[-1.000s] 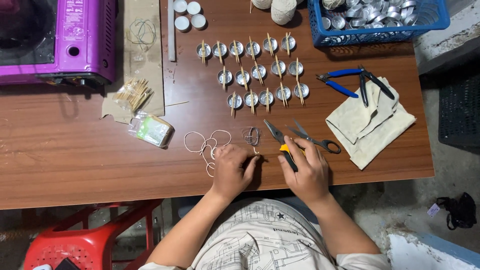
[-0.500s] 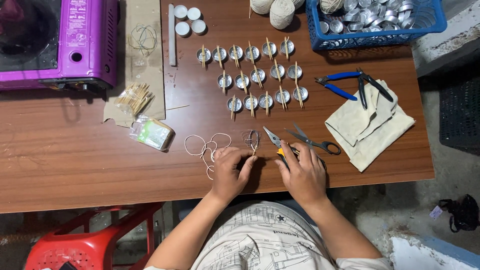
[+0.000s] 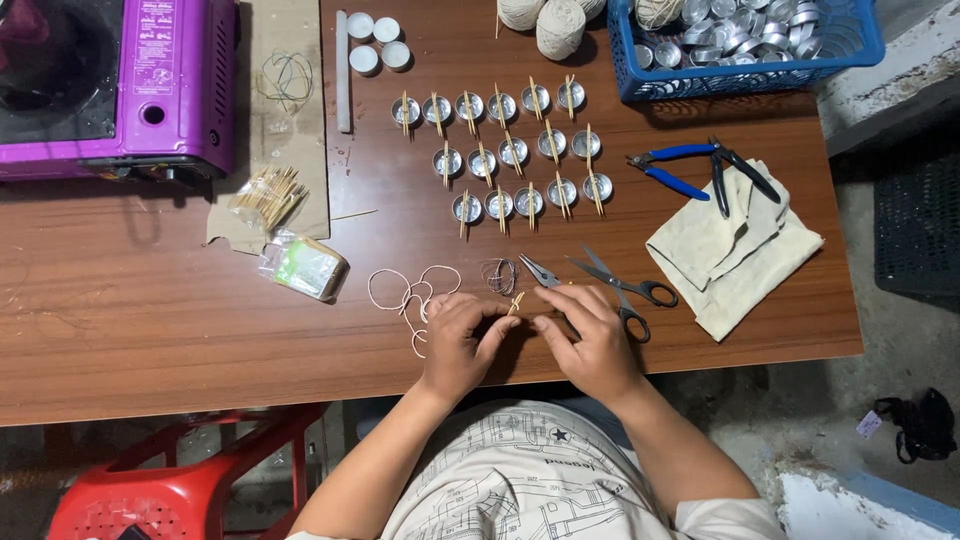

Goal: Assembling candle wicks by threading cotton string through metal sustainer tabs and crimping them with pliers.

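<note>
Your left hand (image 3: 455, 345) and right hand (image 3: 590, 345) pinch the small pale wooden stick (image 3: 515, 302) together at the brown table's (image 3: 200, 330) near edge, each grip clamped on it. Squeeze unevenly and it could snap or slip toward the steel scissors (image 3: 620, 285).

A small wooden stick (image 3: 516, 302), seemingly tilted, pinched between both hands' fingertips.

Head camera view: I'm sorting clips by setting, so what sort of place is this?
Probably a small home candle-making workbench: rows of metal tealight cups with sticks across them, a blue basket of empty cups, balls of string and a purple portable stove on a wooden table.
</note>
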